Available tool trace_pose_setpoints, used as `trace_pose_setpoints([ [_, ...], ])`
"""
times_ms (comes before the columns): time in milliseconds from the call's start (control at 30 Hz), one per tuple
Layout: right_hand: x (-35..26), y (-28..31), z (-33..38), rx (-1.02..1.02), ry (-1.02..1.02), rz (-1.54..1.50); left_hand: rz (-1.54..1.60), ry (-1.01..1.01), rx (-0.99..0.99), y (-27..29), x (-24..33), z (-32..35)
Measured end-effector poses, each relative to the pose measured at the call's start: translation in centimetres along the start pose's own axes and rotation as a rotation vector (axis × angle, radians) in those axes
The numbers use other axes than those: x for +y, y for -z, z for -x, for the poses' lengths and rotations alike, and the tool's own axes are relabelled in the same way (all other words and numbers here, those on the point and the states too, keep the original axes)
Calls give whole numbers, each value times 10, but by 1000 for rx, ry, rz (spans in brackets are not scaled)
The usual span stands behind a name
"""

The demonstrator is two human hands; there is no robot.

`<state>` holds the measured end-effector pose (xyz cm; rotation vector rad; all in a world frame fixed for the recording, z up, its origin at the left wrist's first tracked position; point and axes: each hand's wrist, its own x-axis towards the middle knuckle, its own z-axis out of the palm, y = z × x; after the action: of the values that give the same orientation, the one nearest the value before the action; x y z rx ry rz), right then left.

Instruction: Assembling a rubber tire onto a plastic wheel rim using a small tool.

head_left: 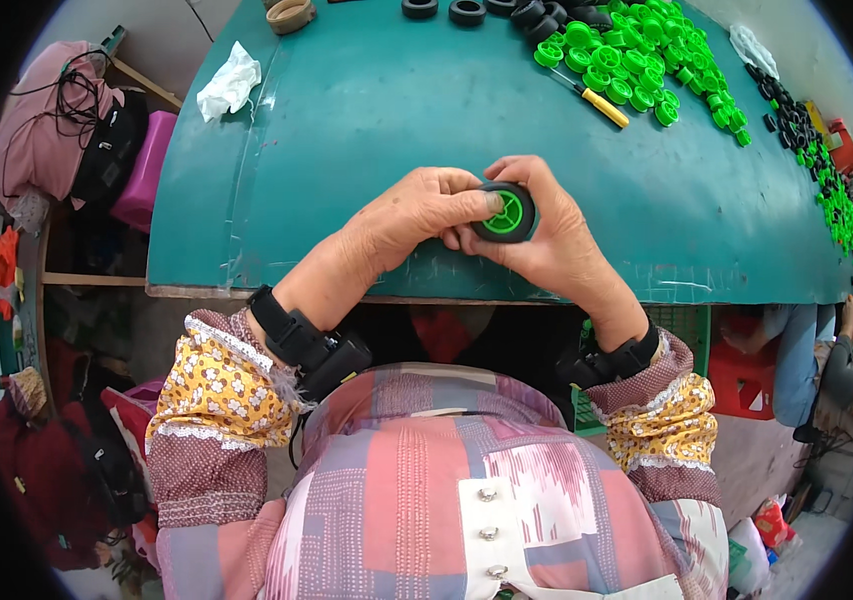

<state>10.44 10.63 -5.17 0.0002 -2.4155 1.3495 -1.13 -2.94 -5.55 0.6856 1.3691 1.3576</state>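
Both my hands hold one small toy wheel (507,213), a black tyre around a bright green spoked hub, just above the front part of the green table. My left hand (429,208) presses its thumb on the hub face, its other fingers curled behind. Around the tyre's right side and rim wraps my right hand (554,225), fingers at the top and thumb below. The backs of the wheel and the fingertips there are hidden. A screwdriver (605,108) with a yellow handle lies farther off, beside a heap of loose green hubs (637,60).
Black tyres (467,12) lie along the table's far edge. A crumpled white tissue (231,82) and a tape roll (290,14) sit at the far left. More tyres and hubs (835,205) are piled at the right, where another person (852,370) sits. A pink bin (145,170) stands left.
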Motion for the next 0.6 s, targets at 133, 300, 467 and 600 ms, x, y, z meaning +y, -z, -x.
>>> trace_pose_setpoints([
  [133,-5,-6,2,40,-199,-96,187,-9,20,-10,-4,3],
  [300,4,1,3,-41,86,-88,108,19,-23,-2,-5,1],
  [467,8,1,8,11,-4,12,89,64,-57,-2,-1,-5],
  [600,-4,5,8,-18,-202,91,181,61,12,-5,-6,-7],
])
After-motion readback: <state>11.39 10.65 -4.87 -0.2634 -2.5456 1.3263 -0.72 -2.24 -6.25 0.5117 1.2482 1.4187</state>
